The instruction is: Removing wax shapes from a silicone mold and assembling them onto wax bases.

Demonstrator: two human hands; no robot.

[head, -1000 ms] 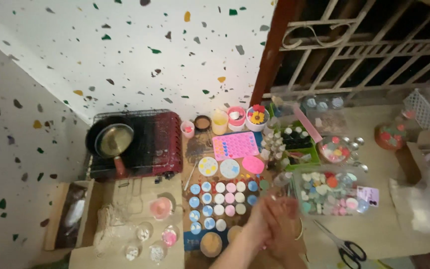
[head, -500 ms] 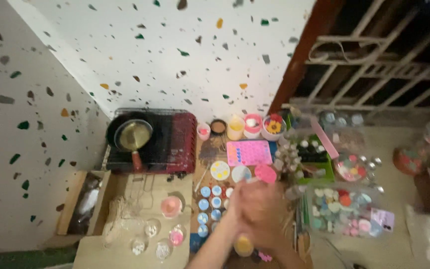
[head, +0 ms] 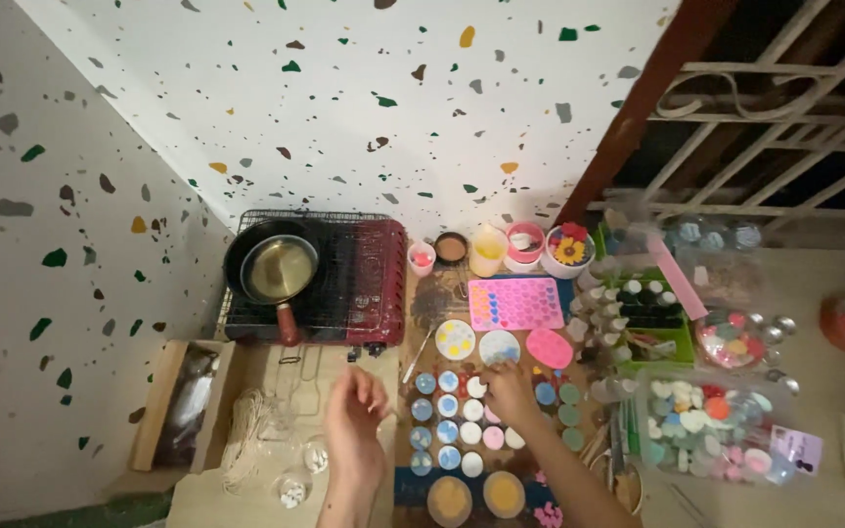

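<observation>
The right hand (head: 509,389) reached down over a grid of small round discs (head: 462,420), its fingers curled together at the top of the grid; the view was too soft to tell whether they actually pinched a disc or only touched one. The discs were little flat rounds in blue, white and pink, with a few green ones toward the right, laid in neat rows on the low work surface, just below a pink heart-dimpled mould (head: 515,303) and a white round palette (head: 456,339). Two larger amber-filled round pots (head: 477,495) sat at the near end of the grid.

The left hand (head: 354,420) hovered apart from the discs, over the pale board to their left, holding nothing, its fingers loosely spread and slightly bent. Near it lay a coil of pale string (head: 251,440) and some small clear glass cups (head: 295,484).

Farther back stood a red tabletop stove (head: 369,284) with a dark pan (head: 276,269) holding a yellowish liquid. To the right sat a clear tub (head: 706,430) packed with more coloured rounds.
</observation>
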